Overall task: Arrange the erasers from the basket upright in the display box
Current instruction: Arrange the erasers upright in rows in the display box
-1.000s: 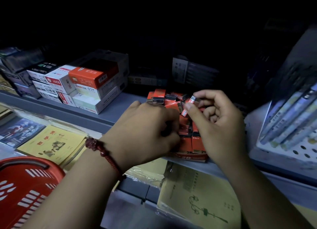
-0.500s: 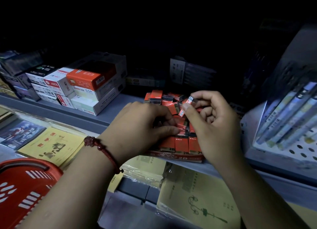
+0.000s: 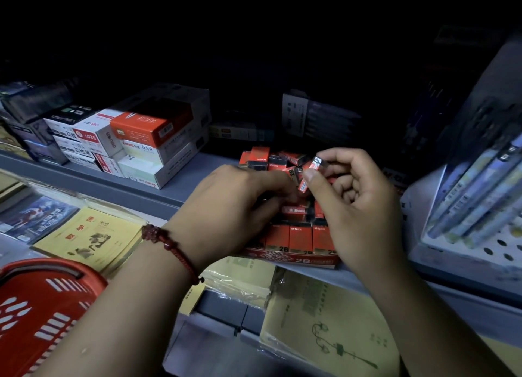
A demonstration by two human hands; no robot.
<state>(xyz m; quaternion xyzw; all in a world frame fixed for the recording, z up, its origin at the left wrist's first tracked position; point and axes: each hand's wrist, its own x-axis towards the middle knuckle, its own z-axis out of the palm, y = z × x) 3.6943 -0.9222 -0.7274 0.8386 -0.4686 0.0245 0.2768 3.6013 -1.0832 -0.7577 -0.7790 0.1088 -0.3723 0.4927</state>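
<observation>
The red slotted plastic basket (image 3: 42,314) sits low at the far left, below the grey shelf (image 3: 135,184) and well apart from the work. The left hand (image 3: 226,207), with a red bead bracelet (image 3: 169,245) at the wrist, reaches over the low red cardboard display box (image 3: 296,259). Its fingers curl down among the contents, but the tips are hidden, so I cannot tell whether they pinch anything or only press. In the box's front row, red-and-black sleeved erasers (image 3: 300,238) stand upright side by side, while loose erasers (image 3: 260,157) lie heaped at odd angles behind. Just above the box's middle, a small red-sleeved eraser (image 3: 309,173) is pinched between the thumb and forefinger of the right hand (image 3: 358,204), whose other fingers are folded. Its long axis slants, upper end to the right and lower end down-left toward the left fingertips. The next move likely means turning it vertical and lowering it beside them, and the right hand is nearer.
</observation>
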